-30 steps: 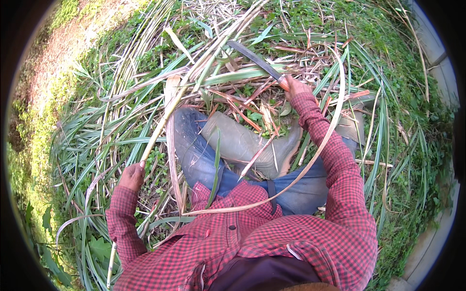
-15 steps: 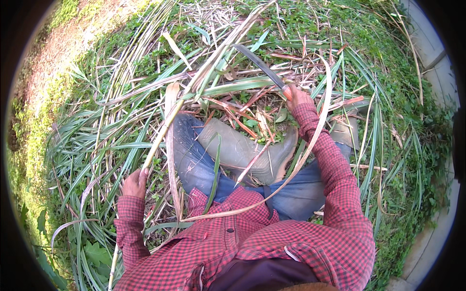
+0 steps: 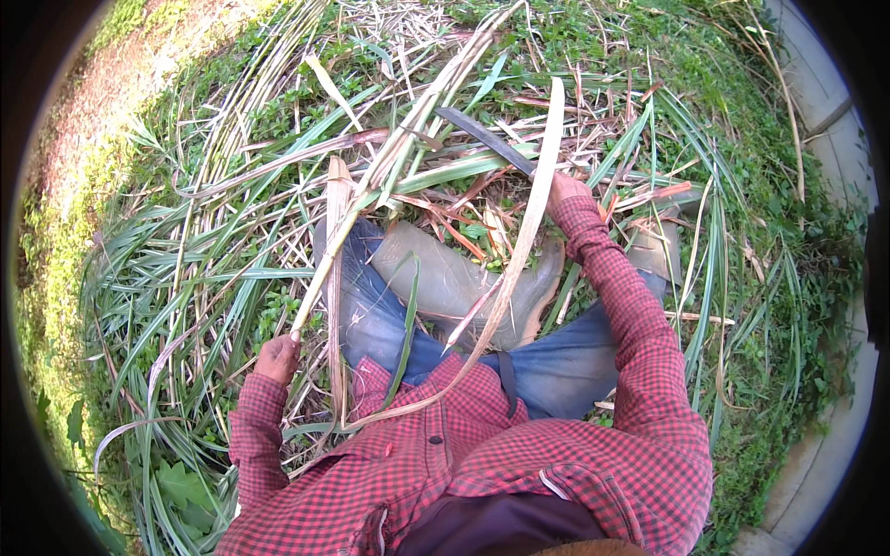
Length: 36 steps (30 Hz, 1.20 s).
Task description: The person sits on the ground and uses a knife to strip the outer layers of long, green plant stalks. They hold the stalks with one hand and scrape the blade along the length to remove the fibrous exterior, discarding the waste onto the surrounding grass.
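Long dry leaf (image 3: 519, 255) has swung left, now crossing machete (image 3: 489, 139) near its handle. Left hand (image 3: 277, 360) grips pale stalk (image 3: 320, 278), slanting up-right past jeans knee (image 3: 360, 243); right hand (image 3: 566, 191) grips machete, tip near stalk.

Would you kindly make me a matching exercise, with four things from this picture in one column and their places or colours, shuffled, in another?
Column one:
1. Knife
2. Pale stalk
3. Shirt
4. Boots

Column two:
A. Red and dark checks
B. Held in the left hand
C. Dull grey-green
D. Held in the right hand

Right pairs: 1-D, 2-B, 3-A, 4-C.
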### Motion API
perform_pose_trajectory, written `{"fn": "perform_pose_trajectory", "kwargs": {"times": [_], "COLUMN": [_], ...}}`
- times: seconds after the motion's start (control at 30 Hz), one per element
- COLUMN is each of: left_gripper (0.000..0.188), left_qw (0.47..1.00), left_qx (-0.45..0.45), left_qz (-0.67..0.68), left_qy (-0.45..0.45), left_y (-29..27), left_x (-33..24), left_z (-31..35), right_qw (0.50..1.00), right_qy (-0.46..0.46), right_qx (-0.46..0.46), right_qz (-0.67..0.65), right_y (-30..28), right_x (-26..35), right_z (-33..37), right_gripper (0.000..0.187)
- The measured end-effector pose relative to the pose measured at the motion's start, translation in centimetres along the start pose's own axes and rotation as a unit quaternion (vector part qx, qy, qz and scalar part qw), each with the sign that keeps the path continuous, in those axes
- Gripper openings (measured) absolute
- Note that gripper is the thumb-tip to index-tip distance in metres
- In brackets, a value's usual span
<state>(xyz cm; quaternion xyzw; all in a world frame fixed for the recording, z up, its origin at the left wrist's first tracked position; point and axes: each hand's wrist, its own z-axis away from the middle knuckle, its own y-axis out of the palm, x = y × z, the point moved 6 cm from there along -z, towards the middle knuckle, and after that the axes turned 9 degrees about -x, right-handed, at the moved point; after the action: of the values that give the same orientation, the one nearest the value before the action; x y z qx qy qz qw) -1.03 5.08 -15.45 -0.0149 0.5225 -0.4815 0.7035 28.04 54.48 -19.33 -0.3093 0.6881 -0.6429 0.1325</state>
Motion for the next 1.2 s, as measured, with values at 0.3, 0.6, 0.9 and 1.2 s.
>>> {"fn": "perform_pose_trajectory", "kwargs": {"times": [0.3, 0.6, 0.9, 1.2], "left_gripper": [0.036, 0.027, 0.027, 0.043], "left_qw": [0.99, 0.878, 0.818, 0.767], "left_qx": [0.04, -0.031, -0.201, -0.198], "left_qz": [0.092, -0.458, -0.301, -0.506], "left_qy": [-0.097, 0.137, 0.446, 0.341], "left_y": [2.5, 2.0, 13.6, 23.8], "left_x": [0.8, -1.5, -27.4, -25.3], "left_z": [0.9, 0.2, -5.7, -16.4], "right_qw": [1.0, 0.997, 0.987, 0.995], "right_qy": [0.009, 0.043, 0.109, 0.048], "right_qx": [0.013, 0.009, 0.063, -0.013], "right_qz": [-0.018, -0.056, -0.098, -0.09], "right_y": [0.9, 3.9, 4.9, 3.3], "right_x": [1.1, 1.6, 1.3, 1.7], "right_z": [1.3, 3.8, 3.9, 5.0], "right_gripper": [0.027, 0.037, 0.03, 0.03]}}
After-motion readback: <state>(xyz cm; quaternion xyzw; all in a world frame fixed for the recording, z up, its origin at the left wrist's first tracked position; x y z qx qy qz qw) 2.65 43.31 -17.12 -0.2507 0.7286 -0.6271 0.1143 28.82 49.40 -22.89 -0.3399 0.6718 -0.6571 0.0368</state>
